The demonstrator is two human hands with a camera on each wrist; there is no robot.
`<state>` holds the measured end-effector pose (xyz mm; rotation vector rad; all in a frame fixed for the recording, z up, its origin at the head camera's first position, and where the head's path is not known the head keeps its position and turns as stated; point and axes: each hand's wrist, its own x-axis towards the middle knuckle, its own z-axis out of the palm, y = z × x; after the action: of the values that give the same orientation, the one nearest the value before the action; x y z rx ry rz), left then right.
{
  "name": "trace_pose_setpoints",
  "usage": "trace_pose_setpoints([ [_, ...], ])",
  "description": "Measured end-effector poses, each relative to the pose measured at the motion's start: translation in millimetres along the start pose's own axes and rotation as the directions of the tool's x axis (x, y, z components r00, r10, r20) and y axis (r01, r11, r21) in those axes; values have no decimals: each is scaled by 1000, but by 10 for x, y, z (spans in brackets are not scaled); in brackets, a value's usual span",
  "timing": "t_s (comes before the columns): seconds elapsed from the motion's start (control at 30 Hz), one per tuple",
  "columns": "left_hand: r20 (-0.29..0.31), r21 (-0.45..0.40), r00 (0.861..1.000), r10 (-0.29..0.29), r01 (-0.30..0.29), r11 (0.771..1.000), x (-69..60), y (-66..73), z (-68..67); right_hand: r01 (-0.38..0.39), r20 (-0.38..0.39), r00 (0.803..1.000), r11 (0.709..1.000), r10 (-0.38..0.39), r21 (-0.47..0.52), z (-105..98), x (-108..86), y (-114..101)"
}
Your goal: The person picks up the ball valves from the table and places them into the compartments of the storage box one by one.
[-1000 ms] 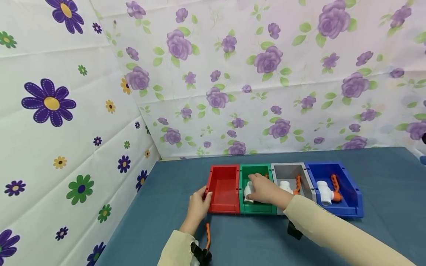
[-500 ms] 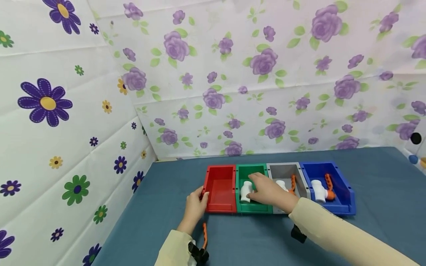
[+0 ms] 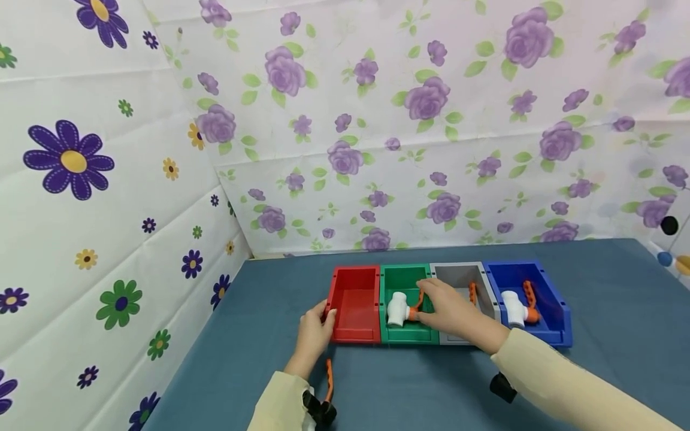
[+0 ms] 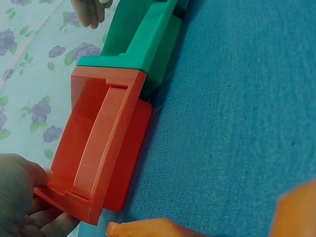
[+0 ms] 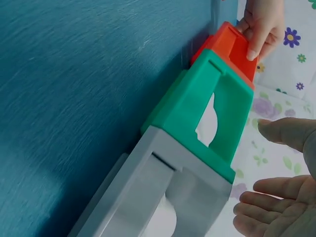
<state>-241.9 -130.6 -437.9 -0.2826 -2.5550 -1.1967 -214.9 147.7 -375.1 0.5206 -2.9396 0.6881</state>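
Observation:
A red bin (image 3: 358, 296) stands at the left end of a joined row. My left hand (image 3: 312, 334) pinches its left wall; in the left wrist view the thumb is inside and the fingers outside. In the green bin (image 3: 401, 276) beside it lies a white valve (image 3: 398, 310) with an orange handle. My right hand (image 3: 450, 308) hovers over the border of the green and grey bins. In the right wrist view its thumb and fingers (image 5: 261, 202) are spread apart with nothing between them.
The grey bin (image 3: 453, 273) holds another valve, mostly hidden by my right hand. Inside the blue bin (image 3: 507, 275) lies a white valve (image 3: 514, 310) with an orange handle. Another orange handle (image 3: 329, 377) shows beside my left wrist. Flowered cloth (image 3: 345, 197) hangs behind the table.
My right hand has opened and drawn back to the right, leaving the valve in the green bin uncovered. The left hand keeps its hold on the red bin.

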Motion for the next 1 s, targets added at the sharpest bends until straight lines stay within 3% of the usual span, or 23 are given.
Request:
trace_pose_setpoints([
  [0.53,12,11,1000,-4,3,1000,8,20,-22,10,-99,995,999,-6,33,-166,-249,213],
  [1.0,9,-10,1000,-8,8,1000,-5,8,-6,28,-173,984,1000,-30,-12,-259,-441,404],
])
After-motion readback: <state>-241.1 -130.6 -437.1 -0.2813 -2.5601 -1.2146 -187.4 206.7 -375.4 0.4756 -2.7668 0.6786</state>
